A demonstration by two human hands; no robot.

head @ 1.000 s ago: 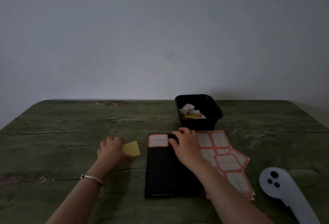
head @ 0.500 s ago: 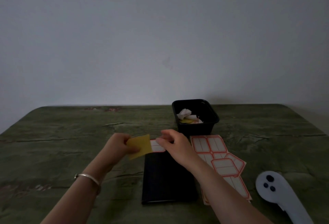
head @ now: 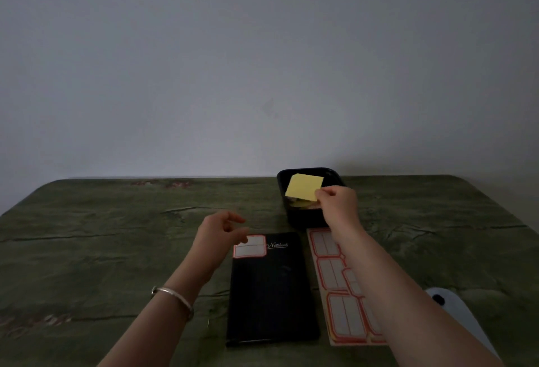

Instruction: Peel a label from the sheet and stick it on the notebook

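Yellow backing paper [head: 304, 190] pinched in your right hand [head: 338, 202], over black bin [head: 303, 218].
Left hand [head: 217, 235] loose, empty; label [head: 250, 246] stuck on notebook [head: 271, 290].

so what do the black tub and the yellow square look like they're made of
The black tub: probably thin moulded plastic, judging by its rounded corners and rolled rim. The yellow square: thin matte paper, likely label backing, held flat by one corner in the right hand.

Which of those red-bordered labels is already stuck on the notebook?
The single label at the top-left corner of the black notebook, beside the left hand. All the others still sit on the label sheets lying to its right.
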